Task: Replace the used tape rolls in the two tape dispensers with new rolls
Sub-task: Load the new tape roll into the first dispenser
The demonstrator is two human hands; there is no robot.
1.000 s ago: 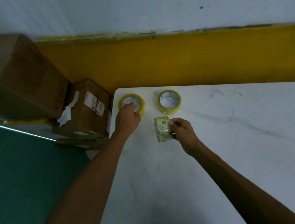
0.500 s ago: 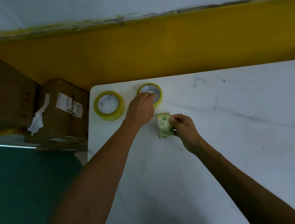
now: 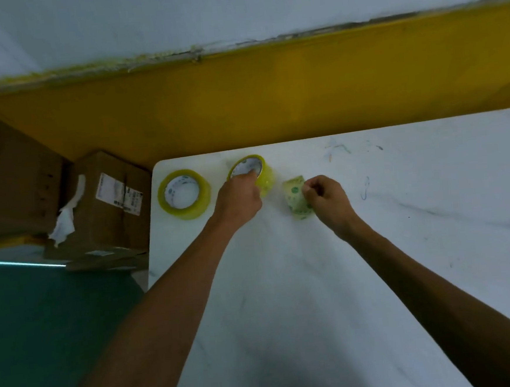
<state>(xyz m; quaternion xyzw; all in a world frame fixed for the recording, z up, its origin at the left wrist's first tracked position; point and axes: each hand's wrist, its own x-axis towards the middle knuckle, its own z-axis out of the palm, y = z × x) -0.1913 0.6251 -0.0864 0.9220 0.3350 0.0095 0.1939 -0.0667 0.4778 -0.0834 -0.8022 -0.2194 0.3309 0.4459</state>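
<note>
Two full yellow tape rolls are at the white table's far left corner. The left roll (image 3: 184,196) lies flat by itself. The right roll (image 3: 253,170) is tilted up off the table, with my left hand (image 3: 238,199) gripping its near rim and fingers inside the core. Just to its right, my right hand (image 3: 327,199) pinches a thin, nearly used-up roll (image 3: 297,200) with green print, standing on edge. No tape dispenser is in view.
The white marbled table (image 3: 347,293) runs right and toward me; its left edge drops to a green floor (image 3: 45,332). Brown cardboard boxes (image 3: 108,202) stand left of the table. A yellow and white wall (image 3: 271,100) runs behind.
My left hand left the left yellow roll, moved to the right one and tipped it up. My right hand kept hold of the thin roll. The camera shifted.
</note>
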